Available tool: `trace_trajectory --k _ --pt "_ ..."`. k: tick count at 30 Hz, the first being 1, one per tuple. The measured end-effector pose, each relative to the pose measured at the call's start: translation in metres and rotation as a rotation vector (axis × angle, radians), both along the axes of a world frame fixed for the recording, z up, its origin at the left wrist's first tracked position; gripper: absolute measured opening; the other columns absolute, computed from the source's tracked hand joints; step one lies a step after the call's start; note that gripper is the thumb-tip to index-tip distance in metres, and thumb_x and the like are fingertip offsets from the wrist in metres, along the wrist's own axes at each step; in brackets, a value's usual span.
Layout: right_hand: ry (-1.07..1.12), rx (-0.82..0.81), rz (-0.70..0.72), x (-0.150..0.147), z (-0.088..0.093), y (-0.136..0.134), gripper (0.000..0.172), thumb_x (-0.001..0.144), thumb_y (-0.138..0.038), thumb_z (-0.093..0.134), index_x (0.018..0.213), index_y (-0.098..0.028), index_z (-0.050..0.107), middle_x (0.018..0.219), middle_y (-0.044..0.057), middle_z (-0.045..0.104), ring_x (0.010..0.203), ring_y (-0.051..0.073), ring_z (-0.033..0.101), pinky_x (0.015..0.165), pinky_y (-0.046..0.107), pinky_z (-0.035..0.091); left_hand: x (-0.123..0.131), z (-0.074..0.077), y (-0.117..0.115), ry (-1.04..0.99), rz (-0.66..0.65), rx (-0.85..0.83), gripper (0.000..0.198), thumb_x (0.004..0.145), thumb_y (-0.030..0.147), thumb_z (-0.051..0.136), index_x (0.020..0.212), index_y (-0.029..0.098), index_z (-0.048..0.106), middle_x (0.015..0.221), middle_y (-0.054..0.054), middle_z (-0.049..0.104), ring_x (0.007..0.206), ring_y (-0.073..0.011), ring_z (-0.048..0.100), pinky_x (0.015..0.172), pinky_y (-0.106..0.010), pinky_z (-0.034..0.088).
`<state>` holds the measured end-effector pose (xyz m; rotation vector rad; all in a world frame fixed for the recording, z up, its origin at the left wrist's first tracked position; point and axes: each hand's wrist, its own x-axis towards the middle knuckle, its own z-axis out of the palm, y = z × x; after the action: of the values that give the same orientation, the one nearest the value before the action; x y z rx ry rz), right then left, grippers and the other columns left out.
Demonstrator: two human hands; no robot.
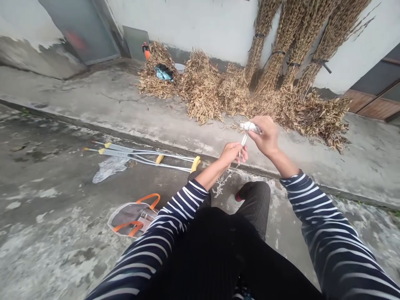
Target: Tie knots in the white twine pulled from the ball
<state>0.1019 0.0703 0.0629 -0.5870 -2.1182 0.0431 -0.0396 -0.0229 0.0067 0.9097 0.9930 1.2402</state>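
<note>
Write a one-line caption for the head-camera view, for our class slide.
Left hand pinching a white strip, right hand gripping a white bundle; crutches lie on the ground.

1. Your right hand (266, 132) is holding a wad (248, 126) ahead of you; your left hand (233, 153), nearer and to its left, is holding a strip (243, 140) just below the wad.
2. String scraps (220, 185) are lying on the ground (62, 233) below your left hand.
3. Crutches (159, 159) are lying to your left, with a plastic sheet (109, 168) beside their far-left part.
4. A bag (125, 214) is resting nearer you, left of your left sleeve (175, 216).
5. Beyond your hands, leaf heaps (203, 89) are covering part of the raised walkway (125, 108); a cloth (164, 73) is lying on the leftmost.
6. Stalk bundles (283, 41) are leaning against the wall (200, 21), right of centre.
</note>
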Motion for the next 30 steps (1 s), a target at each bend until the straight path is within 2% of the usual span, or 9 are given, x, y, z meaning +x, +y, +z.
trace_trajectory --k 5,9,12,17,20,24,27,30 --pt "-0.146 0.071 0.001 0.008 -0.035 0.019 0.023 0.099 -0.032 0.057 0.115 -0.025 0.073 0.114 0.012 0.074 0.110 0.032 0.066 0.100 0.055 0.054 -0.018 -0.008 -0.006 -0.092 -0.184 -0.136 0.019 0.094 0.026 0.056 0.080 0.013 0.061 0.063 -0.006 0.069 0.047 -0.0113 0.062 0.043 -0.019 0.039" --pt "-0.220 0.062 0.070 0.014 -0.050 0.014 0.028 0.104 -0.031 0.051 0.124 -0.025 0.070 0.119 0.013 0.072 0.115 0.031 0.064 0.101 0.054 0.054 -0.027 -0.009 -0.002 -0.241 -0.231 -0.217 0.025 0.097 0.029 0.052 0.077 0.015 0.059 0.055 -0.003 0.060 0.040 -0.0094 0.050 0.039 -0.019 0.031" --pt "-0.251 0.051 0.095 0.016 -0.051 0.008 0.031 0.106 -0.031 0.047 0.128 -0.026 0.069 0.123 0.013 0.071 0.119 0.031 0.062 0.104 0.054 0.053 -0.024 -0.013 -0.001 -0.333 -0.253 -0.221 0.029 0.100 0.029 0.049 0.076 0.015 0.059 0.052 -0.002 0.055 0.038 -0.0080 0.043 0.038 -0.019 0.028" --pt "-0.218 0.000 0.031 0.019 -0.035 0.009 0.033 0.107 -0.039 0.049 0.132 -0.031 0.068 0.127 0.012 0.069 0.123 0.032 0.060 0.109 0.058 0.050 -0.011 -0.024 -0.013 -0.377 -0.261 -0.265 0.027 0.101 0.032 0.057 0.079 0.016 0.059 0.051 0.003 0.053 0.034 -0.0057 0.037 0.037 -0.018 0.026" --pt "-0.294 0.031 0.110 0.020 -0.033 0.007 0.035 0.109 -0.035 0.045 0.134 -0.029 0.068 0.131 0.012 0.069 0.127 0.031 0.059 0.111 0.057 0.050 -0.005 -0.020 -0.021 -0.417 -0.287 -0.276 0.032 0.106 0.030 0.047 0.079 0.016 0.057 0.049 0.003 0.052 0.032 -0.0069 0.037 0.036 -0.020 0.027" --pt "-0.341 0.037 0.218 0.022 -0.050 -0.006 0.034 0.110 -0.029 0.042 0.132 -0.026 0.068 0.130 0.012 0.070 0.126 0.029 0.060 0.108 0.053 0.054 -0.003 -0.005 -0.021 -0.482 -0.212 -0.229 0.034 0.108 0.031 0.044 0.079 0.016 0.056 0.053 0.002 0.056 0.036 -0.0070 0.045 0.040 -0.019 0.031" --pt "-0.248 -0.029 0.207 0.020 -0.063 -0.020 0.027 0.106 -0.029 0.051 0.123 -0.024 0.071 0.121 0.011 0.073 0.116 0.028 0.064 0.102 0.052 0.055 -0.004 0.001 -0.017 -0.550 -0.146 -0.180 0.030 0.107 0.027 0.047 0.081 0.015 0.058 0.062 -0.001 0.064 0.046 -0.0077 0.057 0.046 -0.018 0.037" --pt "-0.133 -0.122 0.216 0.018 -0.069 -0.034 0.024 0.096 -0.024 0.062 0.117 -0.022 0.073 0.118 0.011 0.075 0.113 0.028 0.066 0.101 0.050 0.056 -0.002 0.001 -0.017 -0.589 -0.094 -0.178 0.029 0.106 0.023 0.046 0.082 0.013 0.060 0.066 -0.003 0.068 0.053 -0.0088 0.062 0.050 -0.018 0.041"
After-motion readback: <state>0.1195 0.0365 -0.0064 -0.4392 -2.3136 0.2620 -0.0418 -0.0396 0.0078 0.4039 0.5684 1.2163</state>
